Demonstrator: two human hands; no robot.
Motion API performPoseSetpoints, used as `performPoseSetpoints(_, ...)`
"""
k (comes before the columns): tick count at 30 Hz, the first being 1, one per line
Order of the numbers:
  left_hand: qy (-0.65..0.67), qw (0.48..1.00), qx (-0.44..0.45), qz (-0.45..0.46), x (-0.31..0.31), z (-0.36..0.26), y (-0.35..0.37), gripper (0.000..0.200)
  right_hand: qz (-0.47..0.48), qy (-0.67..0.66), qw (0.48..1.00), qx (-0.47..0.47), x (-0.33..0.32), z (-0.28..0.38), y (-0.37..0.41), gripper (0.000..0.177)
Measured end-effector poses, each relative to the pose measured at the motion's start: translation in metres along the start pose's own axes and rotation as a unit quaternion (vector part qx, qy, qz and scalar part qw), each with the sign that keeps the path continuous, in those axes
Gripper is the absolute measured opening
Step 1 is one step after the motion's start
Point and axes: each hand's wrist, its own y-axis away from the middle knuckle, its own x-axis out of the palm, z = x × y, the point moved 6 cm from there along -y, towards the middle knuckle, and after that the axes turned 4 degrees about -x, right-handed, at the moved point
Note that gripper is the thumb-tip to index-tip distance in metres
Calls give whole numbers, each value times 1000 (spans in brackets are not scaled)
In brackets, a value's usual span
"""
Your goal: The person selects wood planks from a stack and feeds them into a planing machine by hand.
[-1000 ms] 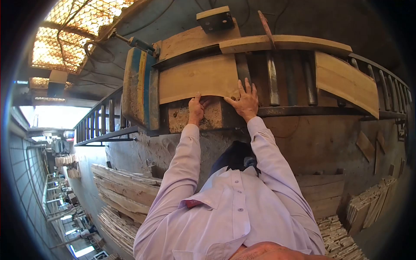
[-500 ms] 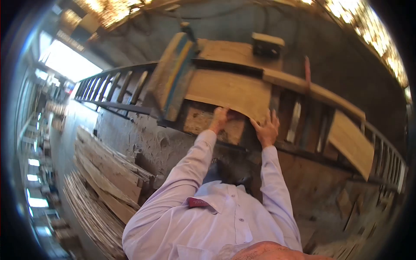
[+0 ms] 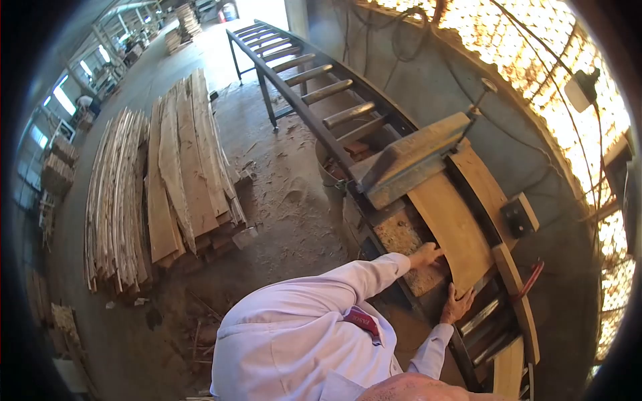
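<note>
A wide wooden board (image 3: 461, 234) lies lengthwise on the machine bed, its far end beneath a wood-and-metal crosspiece (image 3: 411, 160). At the board's left edge is my left hand (image 3: 426, 255), fingers bent against it; the fingertips are partly hidden. My right hand (image 3: 457, 306) holds the near end at its corner, with thumb and fingers apart around the wood. Beside the board, under my left hand, lies a rough sawdust-covered block or plate (image 3: 400, 239).
A roller conveyor (image 3: 314, 93) runs off beyond the crosspiece. Stacks of rough planks (image 3: 184, 160) lie on the floor at left. A wooden side rail (image 3: 515, 294) and a red-handled tool (image 3: 533, 277) are at right. Another board (image 3: 509, 367) rests on the near rollers.
My view has turned left and my body leans that way, bringing the plank stacks and conveyor into fuller view. Both hands stay at the same board, its far end still beneath the crosspiece.
</note>
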Motion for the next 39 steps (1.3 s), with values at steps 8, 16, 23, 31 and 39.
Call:
performPoseSetpoints(8, 1, 993, -73, 87, -38, -5, 55, 44, 49, 50, 997, -42, 18, -5, -14, 97)
performPoseSetpoints(16, -98, 989, -10, 109, -73, -28, 102, 26, -21, -104, 987, -118, 45, 117, -7, 67)
performPoseSetpoints(23, -122, 990, -59, 51, -100, -47, 141, 30, -46, -83, 995, -29, 47, 132, 5, 76)
performPoseSetpoints(31, -470, 874, 105, -60, -104, -93, 198, 45, 12, -198, 980, 7, -44, 76, 43, 72)
performPoseSetpoints(39, -696, 590, 408, -41, -8, -138, 201, 62, 63, -302, 945, 107, -165, -38, 106, 68)
